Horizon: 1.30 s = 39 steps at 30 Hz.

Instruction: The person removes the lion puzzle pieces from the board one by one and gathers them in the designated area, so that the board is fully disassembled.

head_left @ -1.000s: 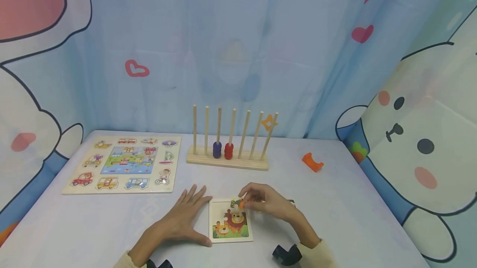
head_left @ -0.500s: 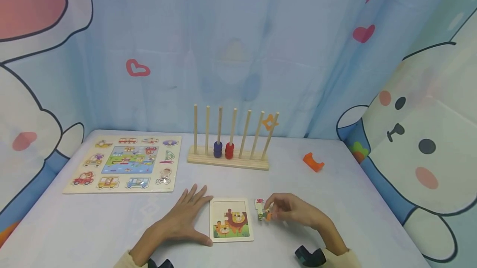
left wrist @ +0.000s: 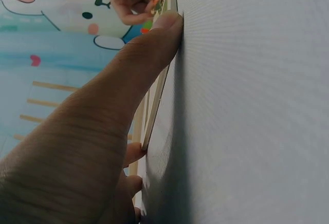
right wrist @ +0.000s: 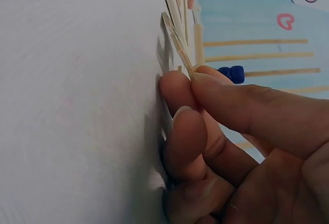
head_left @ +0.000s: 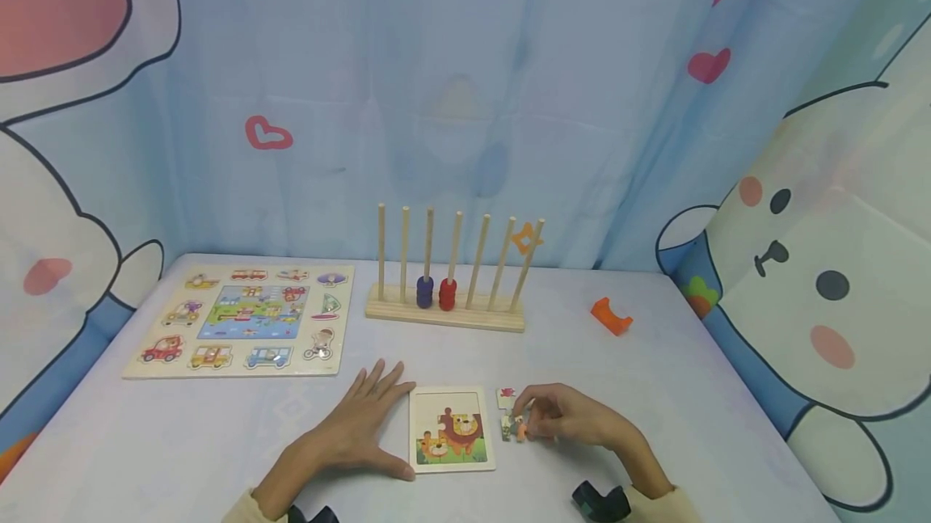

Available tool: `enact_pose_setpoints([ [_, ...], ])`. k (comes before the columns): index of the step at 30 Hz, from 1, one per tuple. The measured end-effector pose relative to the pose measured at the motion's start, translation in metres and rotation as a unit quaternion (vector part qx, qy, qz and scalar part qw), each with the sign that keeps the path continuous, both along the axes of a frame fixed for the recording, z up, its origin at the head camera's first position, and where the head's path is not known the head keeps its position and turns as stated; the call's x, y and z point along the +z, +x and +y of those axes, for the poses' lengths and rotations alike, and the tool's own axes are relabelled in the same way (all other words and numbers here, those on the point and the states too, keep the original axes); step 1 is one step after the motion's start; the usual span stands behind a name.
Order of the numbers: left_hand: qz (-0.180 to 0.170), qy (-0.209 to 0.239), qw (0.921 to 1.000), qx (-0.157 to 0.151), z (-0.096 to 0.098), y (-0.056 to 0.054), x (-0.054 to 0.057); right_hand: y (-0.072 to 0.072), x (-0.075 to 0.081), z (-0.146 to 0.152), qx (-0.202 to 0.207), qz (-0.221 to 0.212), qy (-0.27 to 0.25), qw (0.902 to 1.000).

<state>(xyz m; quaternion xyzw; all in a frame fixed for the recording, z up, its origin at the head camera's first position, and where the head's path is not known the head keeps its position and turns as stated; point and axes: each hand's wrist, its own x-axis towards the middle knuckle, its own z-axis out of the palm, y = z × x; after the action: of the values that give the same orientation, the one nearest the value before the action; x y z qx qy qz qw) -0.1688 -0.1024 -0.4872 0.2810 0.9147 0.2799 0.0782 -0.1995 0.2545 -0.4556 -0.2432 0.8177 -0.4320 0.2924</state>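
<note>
Right hand (head_left: 570,416) pinches a puzzle piece (right wrist: 179,47) (partly hidden); left hand (head_left: 358,431) lies spread.

The puzzle tray (head_left: 427,408) is cream, the lion picture (head_left: 462,432) brown and yellow, the curtain (head_left: 436,30) pale blue.

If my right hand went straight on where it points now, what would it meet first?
Probably the right rim of the squarish cream wooden lion puzzle board, the small colourful wooden piece in your right hand leading; hand height is unclear, so it might pass over.
</note>
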Motion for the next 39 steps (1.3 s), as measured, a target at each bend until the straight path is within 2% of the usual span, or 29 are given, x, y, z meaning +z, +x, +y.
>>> enact_pose_setpoints([
  [6, -0.001, 0.001, 1.0000, 0.001, 0.0001, 0.0004, 0.0004, 0.0012, 0.0012, -0.0017, -0.005, 0.013, 0.006, 0.9999],
  [39, 0.003, -0.002, 1.0000, 0.000, -0.0001, 0.0008, 0.0005, 0.0014, 0.0018, -0.0050, -0.037, 0.013, 0.055, 0.9977],
])
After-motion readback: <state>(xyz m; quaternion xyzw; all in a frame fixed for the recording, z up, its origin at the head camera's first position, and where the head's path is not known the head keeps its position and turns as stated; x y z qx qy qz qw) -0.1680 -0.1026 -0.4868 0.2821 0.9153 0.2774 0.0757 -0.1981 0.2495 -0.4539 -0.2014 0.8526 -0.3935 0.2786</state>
